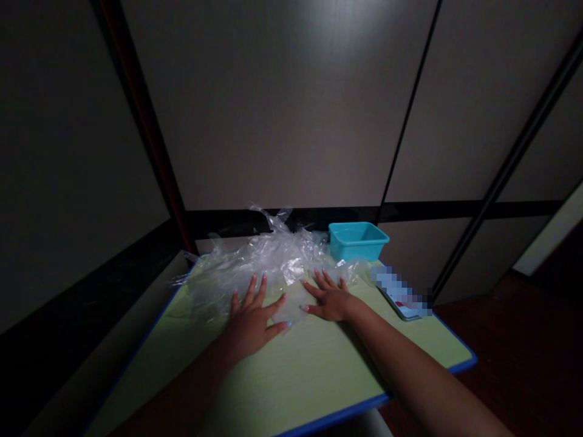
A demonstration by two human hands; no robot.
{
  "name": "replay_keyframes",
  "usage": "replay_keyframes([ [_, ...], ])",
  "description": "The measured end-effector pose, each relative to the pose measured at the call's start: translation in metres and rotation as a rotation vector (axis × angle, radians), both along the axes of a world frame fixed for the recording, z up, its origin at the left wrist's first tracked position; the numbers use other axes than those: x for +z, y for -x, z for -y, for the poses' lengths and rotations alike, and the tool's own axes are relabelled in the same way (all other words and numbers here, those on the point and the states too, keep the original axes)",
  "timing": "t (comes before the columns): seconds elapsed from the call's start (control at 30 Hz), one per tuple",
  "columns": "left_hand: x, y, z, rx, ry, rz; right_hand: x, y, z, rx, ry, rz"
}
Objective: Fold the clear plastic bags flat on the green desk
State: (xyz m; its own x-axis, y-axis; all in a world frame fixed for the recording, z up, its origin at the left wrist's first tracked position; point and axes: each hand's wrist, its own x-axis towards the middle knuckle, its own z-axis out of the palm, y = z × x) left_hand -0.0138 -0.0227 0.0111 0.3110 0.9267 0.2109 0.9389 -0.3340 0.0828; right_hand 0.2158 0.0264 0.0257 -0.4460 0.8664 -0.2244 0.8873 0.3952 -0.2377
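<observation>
A heap of clear, crinkled plastic bags [273, 249] spreads over the far part of a pale green table [291, 382]. My left hand [250, 325] lies palm down with fingers spread, its fingertips on the near edge of the plastic. To its right, my right hand [331, 300] is also flat and spread, touching the thin plastic there. Between the two thumbs a flat piece of the clear film rests on the tabletop. Neither hand grips anything. How many bags make up the heap I cannot tell.
A turquoise plastic basin [359, 246] stands at the far right corner, beside the plastic. Near the right edge lies a phone [401, 297], its screen partly blurred out. Blue edging rims the table. Large cabinet panels [291, 121] rise directly behind it.
</observation>
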Motion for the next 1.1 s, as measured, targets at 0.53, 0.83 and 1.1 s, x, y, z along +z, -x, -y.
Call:
replay_keyframes([
  [0.53, 0.004, -0.001, -0.004, -0.223, 0.122, -0.041, 0.011, 0.001, 0.005, 0.054, -0.156, -0.054],
  [0.83, -0.012, 0.005, -0.016, -0.167, 0.03, -0.066, 0.029, -0.05, -0.027, -0.535, -0.224, 0.046],
  [1.1, -0.018, 0.007, -0.018, -0.158, 0.004, -0.091, 0.029, -0.071, -0.038, -0.65, -0.036, -0.092],
])
